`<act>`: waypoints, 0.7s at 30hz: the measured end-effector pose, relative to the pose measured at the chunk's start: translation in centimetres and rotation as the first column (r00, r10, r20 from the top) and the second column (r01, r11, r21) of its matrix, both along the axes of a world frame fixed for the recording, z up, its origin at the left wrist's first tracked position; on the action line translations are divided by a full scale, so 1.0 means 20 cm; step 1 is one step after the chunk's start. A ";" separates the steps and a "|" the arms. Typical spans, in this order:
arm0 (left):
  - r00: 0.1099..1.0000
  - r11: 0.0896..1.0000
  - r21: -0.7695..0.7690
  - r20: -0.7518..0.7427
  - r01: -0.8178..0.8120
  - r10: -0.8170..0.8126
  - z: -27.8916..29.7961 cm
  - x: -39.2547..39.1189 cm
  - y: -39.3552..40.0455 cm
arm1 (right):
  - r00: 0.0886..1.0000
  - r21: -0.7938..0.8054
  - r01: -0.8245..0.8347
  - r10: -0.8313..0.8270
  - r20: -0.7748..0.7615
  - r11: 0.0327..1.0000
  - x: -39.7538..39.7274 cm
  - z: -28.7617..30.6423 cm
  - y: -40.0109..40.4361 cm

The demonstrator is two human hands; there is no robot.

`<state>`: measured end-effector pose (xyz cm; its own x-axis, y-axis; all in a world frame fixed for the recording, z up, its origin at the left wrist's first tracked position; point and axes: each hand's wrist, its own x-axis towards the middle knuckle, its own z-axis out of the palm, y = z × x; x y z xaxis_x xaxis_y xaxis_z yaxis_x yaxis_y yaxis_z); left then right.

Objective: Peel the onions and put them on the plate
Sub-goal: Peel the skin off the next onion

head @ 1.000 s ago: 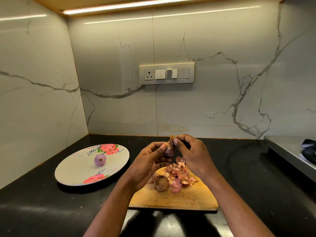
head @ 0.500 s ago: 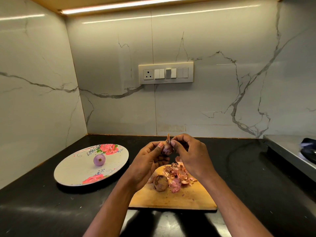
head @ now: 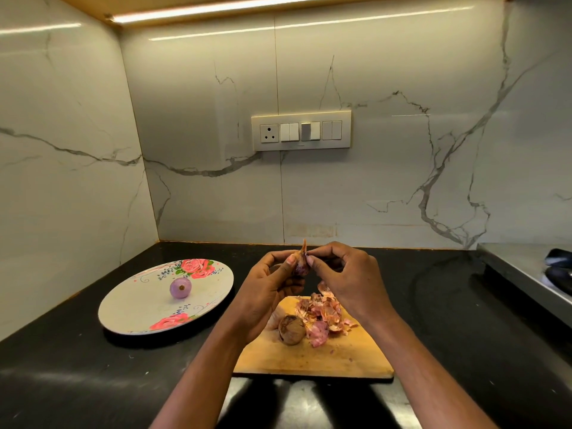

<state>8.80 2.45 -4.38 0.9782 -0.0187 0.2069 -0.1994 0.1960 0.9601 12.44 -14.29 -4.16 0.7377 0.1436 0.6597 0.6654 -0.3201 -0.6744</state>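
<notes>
While my left hand still grips the small purple half-skinned onion, my right hand has re-pinched its papery tip, so peeling continues.

- A plate is sitting on the counter, left of the cutting board.
- A peeled onion is lying on the plate.
- An unpeeled onion is resting on the board, just left of a heap of peelings.
- The left hand and right hand are holding an onion between them above the board's far edge.
- A switch panel is sitting on the wall behind.
</notes>
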 end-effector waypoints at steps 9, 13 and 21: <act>0.999 0.996 0.081 0.034 -0.028 0.026 -0.01 0.00 -0.01 | 0.998 -0.003 0.052 -0.052 0.033 0.999 -0.02 0.00 0.02; 1.000 0.997 0.076 0.028 -0.011 0.009 0.00 0.00 -0.02 | 0.998 -0.002 0.056 -0.056 0.022 0.998 -0.02 0.00 0.02; 0.994 0.994 -0.038 -0.023 0.102 -0.103 0.01 -0.01 0.00 | 0.996 0.088 0.078 -0.075 -0.040 0.993 0.01 0.01 -0.01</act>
<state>8.65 2.36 -4.14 0.9763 -0.1119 0.1851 -0.1528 0.2493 0.9563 12.62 -14.57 -4.00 0.7680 0.0273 0.6399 0.6158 -0.3062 -0.7260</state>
